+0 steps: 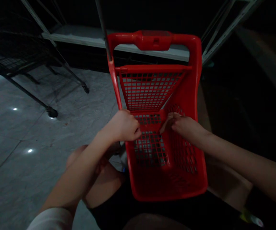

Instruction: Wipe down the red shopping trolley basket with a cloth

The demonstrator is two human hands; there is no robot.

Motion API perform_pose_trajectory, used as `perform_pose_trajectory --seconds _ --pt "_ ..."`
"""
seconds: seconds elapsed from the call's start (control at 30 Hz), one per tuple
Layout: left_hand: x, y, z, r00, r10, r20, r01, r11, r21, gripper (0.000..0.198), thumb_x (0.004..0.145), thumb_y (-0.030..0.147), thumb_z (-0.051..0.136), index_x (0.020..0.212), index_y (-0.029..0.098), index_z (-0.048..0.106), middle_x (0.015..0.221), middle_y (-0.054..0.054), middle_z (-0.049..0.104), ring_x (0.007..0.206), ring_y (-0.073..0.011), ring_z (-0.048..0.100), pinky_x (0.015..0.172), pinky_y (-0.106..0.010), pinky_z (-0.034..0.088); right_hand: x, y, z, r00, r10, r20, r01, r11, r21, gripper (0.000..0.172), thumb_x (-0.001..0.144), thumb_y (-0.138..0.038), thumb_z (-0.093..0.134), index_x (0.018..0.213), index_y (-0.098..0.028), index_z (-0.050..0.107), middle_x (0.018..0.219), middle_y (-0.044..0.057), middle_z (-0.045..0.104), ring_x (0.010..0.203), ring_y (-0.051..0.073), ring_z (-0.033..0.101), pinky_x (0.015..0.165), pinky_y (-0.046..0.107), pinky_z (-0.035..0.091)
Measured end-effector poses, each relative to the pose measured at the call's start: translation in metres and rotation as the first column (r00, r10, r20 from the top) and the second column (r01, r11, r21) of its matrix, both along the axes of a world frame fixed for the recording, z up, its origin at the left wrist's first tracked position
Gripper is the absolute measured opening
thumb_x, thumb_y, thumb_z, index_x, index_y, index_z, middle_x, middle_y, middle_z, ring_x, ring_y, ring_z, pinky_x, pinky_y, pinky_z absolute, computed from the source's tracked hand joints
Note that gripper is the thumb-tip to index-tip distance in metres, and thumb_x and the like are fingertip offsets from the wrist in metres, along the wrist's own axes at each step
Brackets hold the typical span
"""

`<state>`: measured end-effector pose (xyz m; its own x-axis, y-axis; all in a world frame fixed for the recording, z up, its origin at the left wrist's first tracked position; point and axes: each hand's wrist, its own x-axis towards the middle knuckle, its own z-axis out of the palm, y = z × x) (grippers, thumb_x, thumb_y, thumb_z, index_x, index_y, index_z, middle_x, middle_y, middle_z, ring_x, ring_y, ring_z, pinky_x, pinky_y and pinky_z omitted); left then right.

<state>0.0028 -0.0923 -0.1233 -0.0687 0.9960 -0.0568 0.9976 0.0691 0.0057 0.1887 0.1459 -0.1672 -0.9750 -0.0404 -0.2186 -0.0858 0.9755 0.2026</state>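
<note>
A red plastic shopping basket cart (201,174) with grid panels stands between my knees, its handle at the far end. My left hand (125,125) is closed in a fist at the basket's left rim; what it holds, if anything, is hidden. Inside the basket, near the right wall, my right hand (179,123) pinches a thin brownish piece (166,124), perhaps a cloth or paper, that hangs down to the left. It is too dim and blurred to tell what the piece is.
Behind the cart is a white metal shelf frame (77,39). A dark wire rack on wheels (27,91) stands on the grey tiled floor (46,134) at the left. A thin metal pole (103,28) rises by the handle's left side.
</note>
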Motion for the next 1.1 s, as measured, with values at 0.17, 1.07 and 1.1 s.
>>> perform_pose_trajectory --seconds 0.17,1.07,1.1 --pt "-0.007 0.006 0.001 0.998 0.038 -0.04 -0.04 0.999 -0.036 0.035 0.099 0.03 0.052 0.083 0.019 0.081 0.083 -0.009 0.081 0.082 -0.0259 0.076 0.084 -0.039 0.053 0.023 -0.018 0.007 0.999 -0.009 0.033 0.012 0.994 -0.11 0.028 0.089 -0.005 0.061 0.08 -0.024 0.08 0.091 0.01 0.079 0.097 0.027 0.072 0.073 0.033 0.057" --pt "0.052 0.132 -0.051 0.461 0.11 0.881 -0.171 0.985 -0.034 0.024 0.096 0.016 0.059 0.116 0.011 0.07 0.113 -0.011 0.079 0.098 -0.02 0.075 0.086 -0.031 0.059 0.049 -0.005 0.01 0.662 -0.5 -0.558 0.239 0.847 -0.475 0.055 0.095 -0.024 0.06 0.149 -0.026 0.049 0.15 0.019 0.055 0.143 0.041 0.052 0.116 0.063 0.048" --pt "0.053 0.131 -0.049 0.521 0.123 0.844 -0.236 0.972 0.004 0.027 0.095 0.014 0.058 0.119 0.01 0.07 0.118 -0.013 0.079 0.104 -0.0224 0.075 0.091 -0.033 0.059 0.05 -0.006 0.006 0.631 -0.512 -0.583 0.259 0.847 -0.464 0.061 0.094 -0.026 0.062 0.154 -0.025 0.045 0.155 0.021 0.05 0.147 0.043 0.048 0.118 0.065 0.045"
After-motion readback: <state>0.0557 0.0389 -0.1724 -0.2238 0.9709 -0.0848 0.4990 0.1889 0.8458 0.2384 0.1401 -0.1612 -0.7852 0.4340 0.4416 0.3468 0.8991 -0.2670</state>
